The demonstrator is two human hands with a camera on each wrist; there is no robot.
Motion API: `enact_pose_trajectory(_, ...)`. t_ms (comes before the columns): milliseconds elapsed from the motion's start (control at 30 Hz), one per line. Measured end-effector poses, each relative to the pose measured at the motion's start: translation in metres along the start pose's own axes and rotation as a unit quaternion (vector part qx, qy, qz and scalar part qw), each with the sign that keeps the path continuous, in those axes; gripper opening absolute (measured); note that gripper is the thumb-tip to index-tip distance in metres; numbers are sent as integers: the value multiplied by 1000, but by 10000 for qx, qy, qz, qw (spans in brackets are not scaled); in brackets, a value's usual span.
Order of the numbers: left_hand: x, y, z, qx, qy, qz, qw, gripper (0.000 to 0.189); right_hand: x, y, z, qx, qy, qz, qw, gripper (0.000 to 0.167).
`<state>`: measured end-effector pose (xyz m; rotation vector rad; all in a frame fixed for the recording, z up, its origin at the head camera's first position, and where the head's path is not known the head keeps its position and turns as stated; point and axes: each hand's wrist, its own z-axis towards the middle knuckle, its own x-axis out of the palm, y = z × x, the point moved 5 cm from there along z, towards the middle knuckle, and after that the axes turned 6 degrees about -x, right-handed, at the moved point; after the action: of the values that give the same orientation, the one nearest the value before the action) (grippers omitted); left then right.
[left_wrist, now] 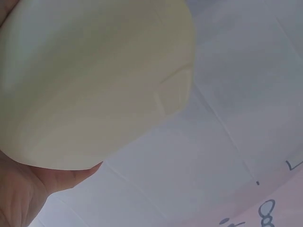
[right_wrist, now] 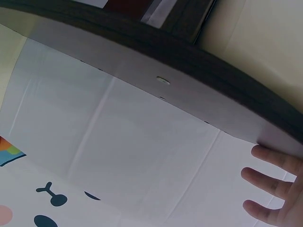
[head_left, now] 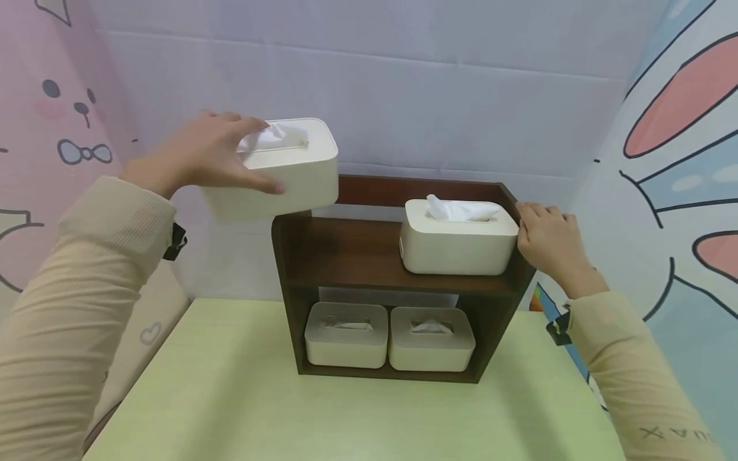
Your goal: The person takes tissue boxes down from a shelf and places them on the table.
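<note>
At ten o'clock, the left hand (head_left: 216,153) grips a white tissue box (head_left: 296,182) in mid-air, thumb across its front; the step looks like carrying it by the brown shelf (head_left: 352,253); moving toward four o'clock would call for clearing the shelf's left side (head_left: 280,246); past that edge, the upper tier offers open room, above a third box (head_left: 346,352) and fourth box (head_left: 432,355) at six o'clock; at three o'clock, beside a second box (head_left: 455,246), the right hand (head_left: 550,246), fingers fairly straight, rests against the right panel (head_left: 507,310).
</note>
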<state>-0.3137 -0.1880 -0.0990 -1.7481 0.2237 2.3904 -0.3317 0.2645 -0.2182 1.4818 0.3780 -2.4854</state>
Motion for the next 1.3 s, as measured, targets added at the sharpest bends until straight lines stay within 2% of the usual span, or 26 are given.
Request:
enact_pose_trajectory(133,0,16,-5,-163,55,-102,9998,107,0,0,-1,1,17,-26,10000,43)
enact_pose_trajectory(333,-1,40,-15,-508,197,146,9984,108,1,-1,-2,14,26,-41,10000,43)
enact_pose_trajectory(733,8,77,-33,-715,194,307,9968,108,3,3,0,43,4,-6,10000,43)
enact_pose_trajectory(1033,30,93,-43,-728,120,350,9967,105,3,7,0,0,-75,-8,10000,43)
enact_pose_trajectory(1300,68,99,-53,-747,49,262,9969,104,2,7,-1,-10,-173,17,9998,42)
